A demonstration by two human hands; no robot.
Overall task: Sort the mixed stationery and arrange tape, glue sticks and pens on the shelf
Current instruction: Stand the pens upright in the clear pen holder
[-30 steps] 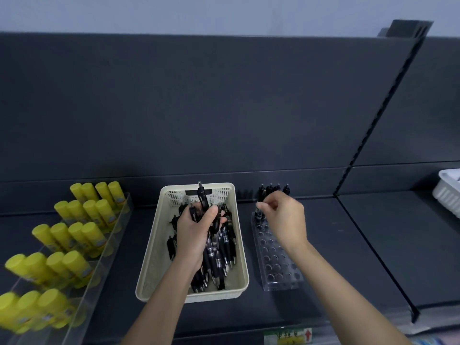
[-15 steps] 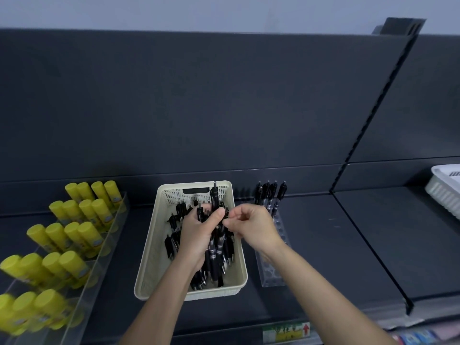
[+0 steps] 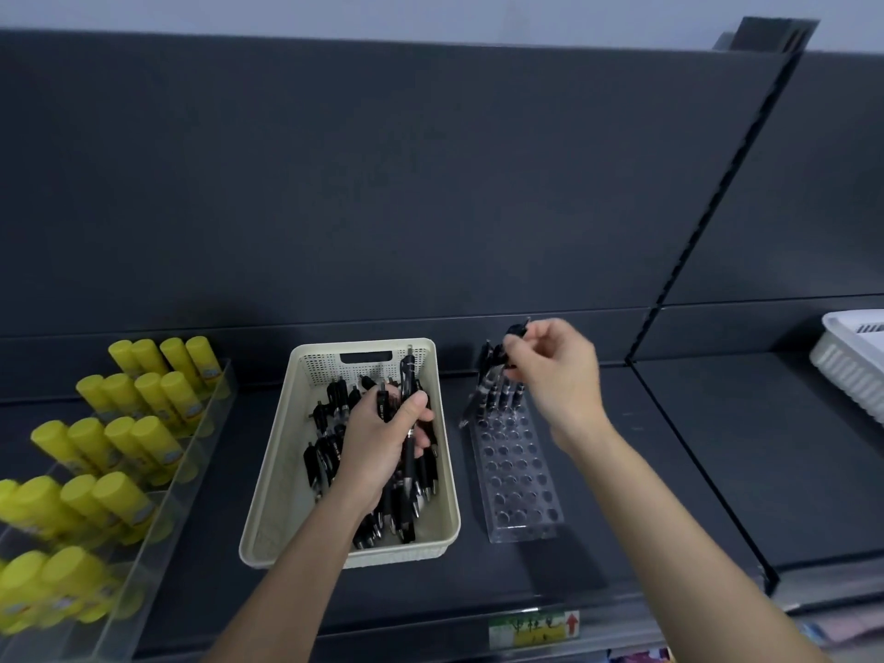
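While pens are gripped in the left hand over the basket, one pen is pinched by the right hand, likely for seating upright in the rack.

Pens: black; bunch in left hand, heap beneath, one in right hand.
Glue sticks: yellow, standing, left of both.

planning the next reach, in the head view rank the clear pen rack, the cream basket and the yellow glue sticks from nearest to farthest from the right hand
1. clear acrylic pen rack with holes: just below the right hand, at its back rows.
2. cream plastic basket: beside the rack, on its left.
3. yellow glue sticks: far left, beyond the basket.
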